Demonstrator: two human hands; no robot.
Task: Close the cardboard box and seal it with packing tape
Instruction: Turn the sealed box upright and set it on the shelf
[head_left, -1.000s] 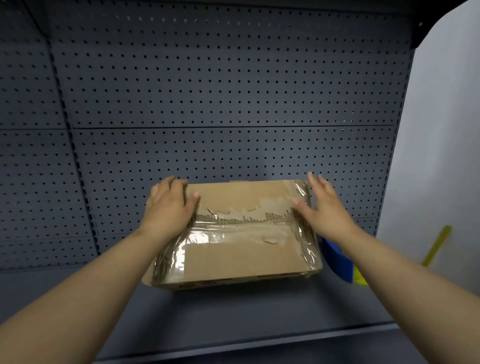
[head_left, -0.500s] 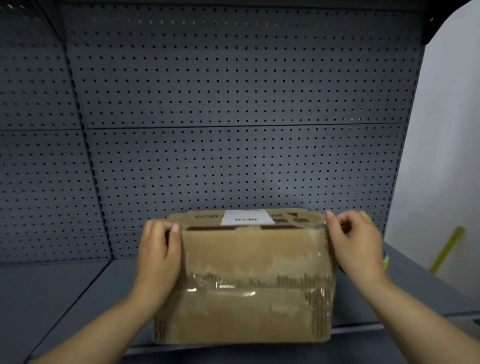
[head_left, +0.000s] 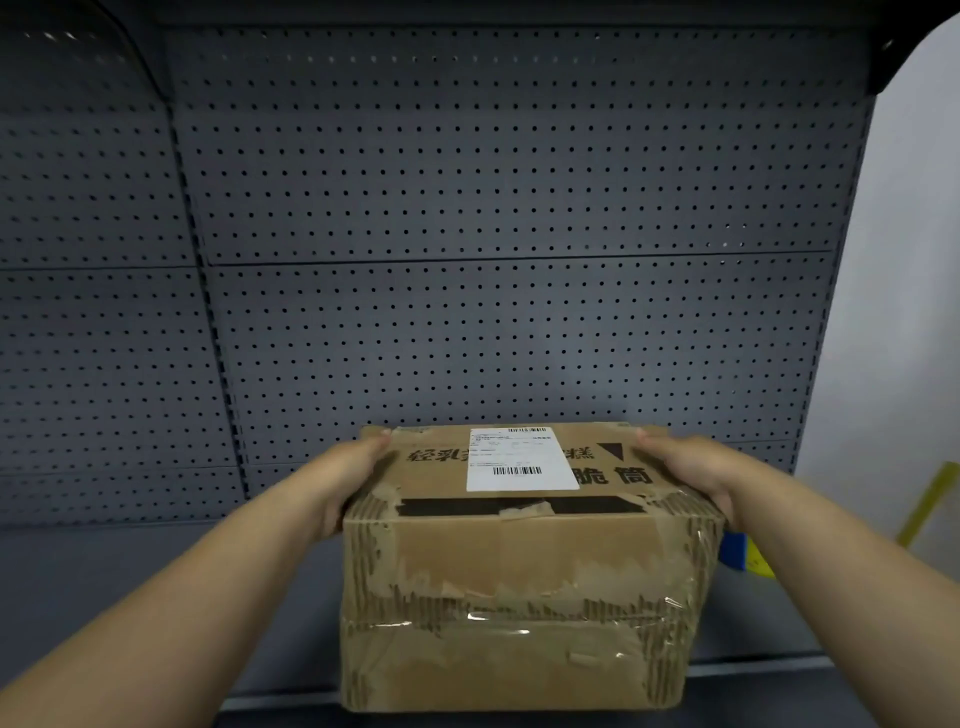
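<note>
Hands, left hand (head_left: 347, 480) and right hand (head_left: 698, 475), clasp the cardboard box (head_left: 524, 566) at the shelf (head_left: 156, 597) front edge; it could tip off.

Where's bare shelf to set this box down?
Left of the cardboard box, the grey shelf is bare to the pegboard. The right is crowded: a blue object sits beside the box, behind the right hand.

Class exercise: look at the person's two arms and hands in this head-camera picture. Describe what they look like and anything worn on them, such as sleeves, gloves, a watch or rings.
Both forearms are bare right to the bottom edge of the picture; no sleeves show. The left hand and right hand are ungloved. No watch, bracelet or ring is visible on either wrist or on the fingers that show. The fingernails look short and plain.
</note>
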